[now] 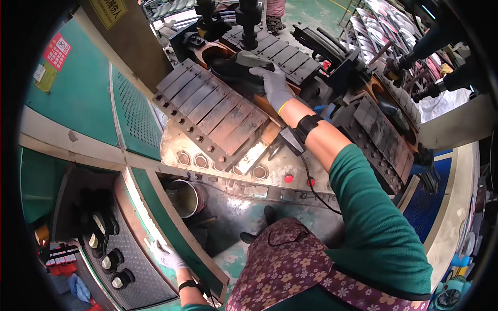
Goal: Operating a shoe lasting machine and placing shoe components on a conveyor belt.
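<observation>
Right hand (pixel 276 87): fingers around one end of the shoe (pixel 228 68), seemingly steadying it.
Shoe: between two slatted plates (pixel 210 106) that flank it, below a plunger (pixel 249 20).
Left hand (pixel 168 257): fingers loosely spread, nothing visible held, at the ledge (pixel 137 199), perhaps for balance.

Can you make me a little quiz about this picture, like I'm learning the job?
1. Which gloved hand is on the dark shoe, left or right?
2. True or false: two round red buttons show on the pale panel.
3. Pick one. The apron is covered in: A) stripes, B) flowers, C) stars.

Key:
1. The right hand; the left hand is lower down, away from that shoe.
2. True.
3. B, flowers.
</observation>
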Tool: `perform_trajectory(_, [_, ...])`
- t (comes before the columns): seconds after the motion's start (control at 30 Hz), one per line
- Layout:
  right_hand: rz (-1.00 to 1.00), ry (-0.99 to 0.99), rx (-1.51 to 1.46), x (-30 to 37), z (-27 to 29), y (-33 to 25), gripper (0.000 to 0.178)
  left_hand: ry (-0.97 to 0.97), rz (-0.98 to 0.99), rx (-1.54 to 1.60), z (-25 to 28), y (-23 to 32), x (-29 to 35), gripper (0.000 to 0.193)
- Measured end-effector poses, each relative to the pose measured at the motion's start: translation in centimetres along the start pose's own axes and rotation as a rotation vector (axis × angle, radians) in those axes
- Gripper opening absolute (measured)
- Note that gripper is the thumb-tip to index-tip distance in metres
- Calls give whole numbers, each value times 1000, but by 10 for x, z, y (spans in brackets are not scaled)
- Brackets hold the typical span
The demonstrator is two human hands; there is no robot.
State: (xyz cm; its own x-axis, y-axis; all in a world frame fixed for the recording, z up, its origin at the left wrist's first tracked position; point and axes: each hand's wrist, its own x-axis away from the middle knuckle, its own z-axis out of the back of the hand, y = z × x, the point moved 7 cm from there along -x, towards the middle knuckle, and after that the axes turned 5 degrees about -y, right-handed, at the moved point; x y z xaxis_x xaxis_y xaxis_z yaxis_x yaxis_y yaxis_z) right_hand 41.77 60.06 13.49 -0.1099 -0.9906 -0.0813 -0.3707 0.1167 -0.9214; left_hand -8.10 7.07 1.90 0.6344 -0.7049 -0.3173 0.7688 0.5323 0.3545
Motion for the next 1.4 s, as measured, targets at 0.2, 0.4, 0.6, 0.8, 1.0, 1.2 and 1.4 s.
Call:
perform_trajectory(0.2, [19,-68,-70,-29,-11,21,43,1,-35,-63,-4,5,-1,31])
perform_trajectory(0.4, [-120,-246,705,-14,4,41,50,-43,68,-26,6,19,0,30])
perform_trajectory(0.6, [-185,-274,1008,-22,15,33,45,56,-70,-145,6,32,-5,29])
perform_trajectory(0.8, [-225,-284,1060,-24,-3,26,44,29,-54,-157,2,9,-1,24])
perform_trajectory(1.0, [-25,-146,1326,-21,16,16,75,16,-60,-75,-7,6,-1,30])
perform_trajectory(1.2, [42,-297,422,166,-21,-47,23,15,-71,-129,7,-8,17,27])
perform_trajectory(1.4, [-467,-508,1157,423,100,45,53,-4,-103,-41,7,4,5,30])
